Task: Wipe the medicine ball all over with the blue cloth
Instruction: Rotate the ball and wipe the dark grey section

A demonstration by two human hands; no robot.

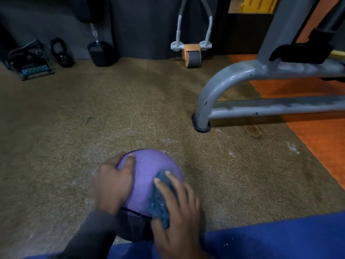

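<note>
The round purple rubber medicine ball (147, 176) sits on the brown speckled floor (93, 113) at the bottom middle of the frame, just above a blue mat (270, 238). Its bumpy skin has a dark band near the bottom. The right hand (177, 208) presses the crumpled blue cloth (160, 199) flat on the ball's right side, fingers (164, 186) straight. The left hand (112, 182) cups the left side, fingers curled round it. To wipe well, I think the left hand should hold the ball firm and roll it slowly, so the cloth reaches hidden parts underneath. A grey metal frame (233, 79) stands at the upper right.
</note>
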